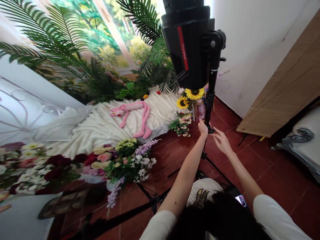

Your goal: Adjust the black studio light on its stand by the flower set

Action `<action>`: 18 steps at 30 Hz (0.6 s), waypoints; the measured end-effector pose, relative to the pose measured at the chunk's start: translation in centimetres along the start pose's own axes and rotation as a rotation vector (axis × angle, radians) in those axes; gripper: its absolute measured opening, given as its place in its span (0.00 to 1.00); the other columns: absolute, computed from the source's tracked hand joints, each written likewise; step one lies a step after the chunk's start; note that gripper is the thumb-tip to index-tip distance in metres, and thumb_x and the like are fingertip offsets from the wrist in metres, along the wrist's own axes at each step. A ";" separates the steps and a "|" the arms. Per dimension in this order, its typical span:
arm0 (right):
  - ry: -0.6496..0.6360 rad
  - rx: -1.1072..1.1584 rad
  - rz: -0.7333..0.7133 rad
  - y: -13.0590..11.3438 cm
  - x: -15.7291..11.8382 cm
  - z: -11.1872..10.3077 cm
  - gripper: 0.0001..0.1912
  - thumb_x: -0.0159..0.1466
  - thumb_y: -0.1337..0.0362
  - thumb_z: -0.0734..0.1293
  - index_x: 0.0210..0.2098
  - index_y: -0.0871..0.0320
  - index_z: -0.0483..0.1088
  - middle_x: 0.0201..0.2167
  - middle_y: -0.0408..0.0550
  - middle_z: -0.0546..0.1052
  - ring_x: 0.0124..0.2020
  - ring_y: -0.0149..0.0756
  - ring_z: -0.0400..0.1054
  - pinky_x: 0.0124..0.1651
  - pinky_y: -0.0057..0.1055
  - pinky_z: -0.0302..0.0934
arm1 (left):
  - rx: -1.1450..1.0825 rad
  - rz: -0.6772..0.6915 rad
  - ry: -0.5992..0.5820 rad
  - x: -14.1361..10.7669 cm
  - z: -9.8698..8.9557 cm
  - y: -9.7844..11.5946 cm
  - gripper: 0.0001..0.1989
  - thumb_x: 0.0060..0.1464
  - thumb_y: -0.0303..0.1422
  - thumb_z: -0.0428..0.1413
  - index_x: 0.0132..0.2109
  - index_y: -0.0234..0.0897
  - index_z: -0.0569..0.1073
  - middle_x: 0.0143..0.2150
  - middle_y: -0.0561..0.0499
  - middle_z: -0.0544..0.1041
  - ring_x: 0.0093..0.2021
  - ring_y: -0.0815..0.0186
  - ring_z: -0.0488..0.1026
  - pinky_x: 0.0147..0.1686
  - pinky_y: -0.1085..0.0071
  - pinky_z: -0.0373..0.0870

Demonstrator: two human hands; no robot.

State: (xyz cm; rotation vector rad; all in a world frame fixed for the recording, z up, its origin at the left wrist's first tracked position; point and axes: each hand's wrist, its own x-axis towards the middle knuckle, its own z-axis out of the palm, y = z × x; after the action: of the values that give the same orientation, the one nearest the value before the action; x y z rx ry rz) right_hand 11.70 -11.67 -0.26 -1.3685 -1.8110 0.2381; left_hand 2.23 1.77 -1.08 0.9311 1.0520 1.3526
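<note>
Just below your head, dark hair hangs over your patterned white shirt (206, 186), and a small lit screen (240, 200) shows on a black surface at your right. Another black stand (120, 213) slants across the lower left, its middle blurred. Ahead of your shirt, your left hand (203, 128) is closed around the dark pole of the light stand (212, 81), which rises from spread legs on the red tiled floor (172, 146). Your right hand (222, 140) is just beside it, fingers stretched out and loosely apart toward the stand's black clamp (211, 130); you cannot tell whether the fingertips touch it. Above both your hands, the pole carries a bulky black lamp (185, 50) with a red stripe. To your left stand mixed artificial flowers (102, 160), pink, cream, dark red and white. To your right is a white seat (308, 130) with silvery carved trim, near a tall tan panel (277, 86). Beyond the pole are yellow sunflowers (194, 94). Farther left, a pink plush toy (145, 116) lies on a rumpled cream cover (92, 130). Behind that, green palm fronds (65, 40) spread before a garden-scene backdrop (92, 23).
</note>
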 end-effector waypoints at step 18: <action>0.020 0.001 0.297 -0.4 2.2 -0.2 0.23 0.61 0.49 0.67 0.51 0.57 0.72 0.43 0.54 0.78 0.42 0.44 0.73 0.47 0.40 0.67 | -0.053 0.024 -0.002 0.0 0.0 -0.2 0.32 0.63 0.46 0.32 0.19 0.38 0.66 0.15 0.51 0.66 0.15 0.70 0.64 0.21 0.73 0.63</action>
State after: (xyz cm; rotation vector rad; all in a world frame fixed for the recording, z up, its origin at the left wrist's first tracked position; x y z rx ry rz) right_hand 11.47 -9.99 1.16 -1.6323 -1.5862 0.3795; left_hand 2.28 1.79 -1.24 0.9080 1.0019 1.3924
